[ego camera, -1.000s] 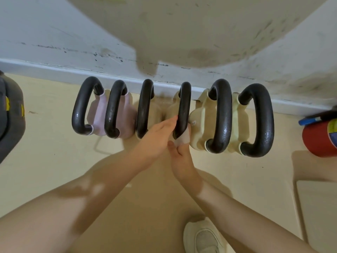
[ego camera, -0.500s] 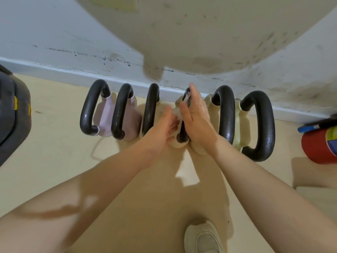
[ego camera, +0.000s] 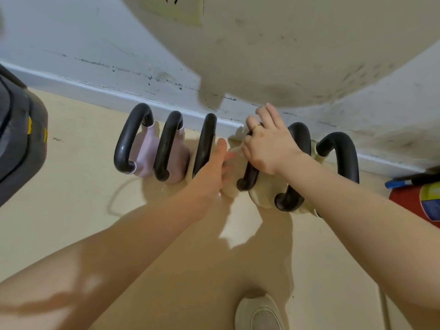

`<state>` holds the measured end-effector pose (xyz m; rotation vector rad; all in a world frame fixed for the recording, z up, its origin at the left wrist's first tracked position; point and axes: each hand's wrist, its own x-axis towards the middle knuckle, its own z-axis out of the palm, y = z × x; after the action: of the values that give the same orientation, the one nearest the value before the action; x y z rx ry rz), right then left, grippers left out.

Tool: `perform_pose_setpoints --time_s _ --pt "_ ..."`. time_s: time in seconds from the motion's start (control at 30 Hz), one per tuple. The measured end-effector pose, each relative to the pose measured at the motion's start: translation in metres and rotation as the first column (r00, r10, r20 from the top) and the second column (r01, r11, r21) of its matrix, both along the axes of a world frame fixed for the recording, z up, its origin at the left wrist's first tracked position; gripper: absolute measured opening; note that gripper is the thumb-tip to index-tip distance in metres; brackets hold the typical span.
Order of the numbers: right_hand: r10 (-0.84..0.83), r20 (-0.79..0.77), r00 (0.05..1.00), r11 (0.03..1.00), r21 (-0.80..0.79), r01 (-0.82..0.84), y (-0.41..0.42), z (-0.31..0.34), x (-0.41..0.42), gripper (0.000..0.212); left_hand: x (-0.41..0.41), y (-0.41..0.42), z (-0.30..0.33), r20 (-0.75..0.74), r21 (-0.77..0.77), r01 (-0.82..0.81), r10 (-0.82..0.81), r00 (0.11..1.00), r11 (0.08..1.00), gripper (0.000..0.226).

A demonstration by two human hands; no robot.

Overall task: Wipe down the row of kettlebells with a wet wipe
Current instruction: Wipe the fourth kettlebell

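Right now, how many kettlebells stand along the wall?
6, in one row: two pink at left, then four cream, the fourth under the right hand.

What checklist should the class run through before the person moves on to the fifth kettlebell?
1. Right hand on the fourth kettlebell handle: ok.
2. Left hand steadying the cream body: ok.
3. Wet wipe in the right hand: cannot tell, hidden.
4. Whole fourth handle wiped: cannot tell.
5. Fifth kettlebell handle within reach, beside the fourth: ok.
6. Kettlebells standing in their row along the baseboard: ok.
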<state>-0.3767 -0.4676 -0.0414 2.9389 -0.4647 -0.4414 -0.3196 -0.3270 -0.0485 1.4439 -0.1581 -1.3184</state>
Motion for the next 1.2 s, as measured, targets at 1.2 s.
perform_pose_setpoints --time_s 1.2 --pt "0.328 0.138 0.934 0.869 -0.431 -0.241 0.066 -0.089 -0.07 0.054 -0.01 0.011 -0.001 0.371 -0.068 -0.05 0.071 0.926 0.996 0.044"
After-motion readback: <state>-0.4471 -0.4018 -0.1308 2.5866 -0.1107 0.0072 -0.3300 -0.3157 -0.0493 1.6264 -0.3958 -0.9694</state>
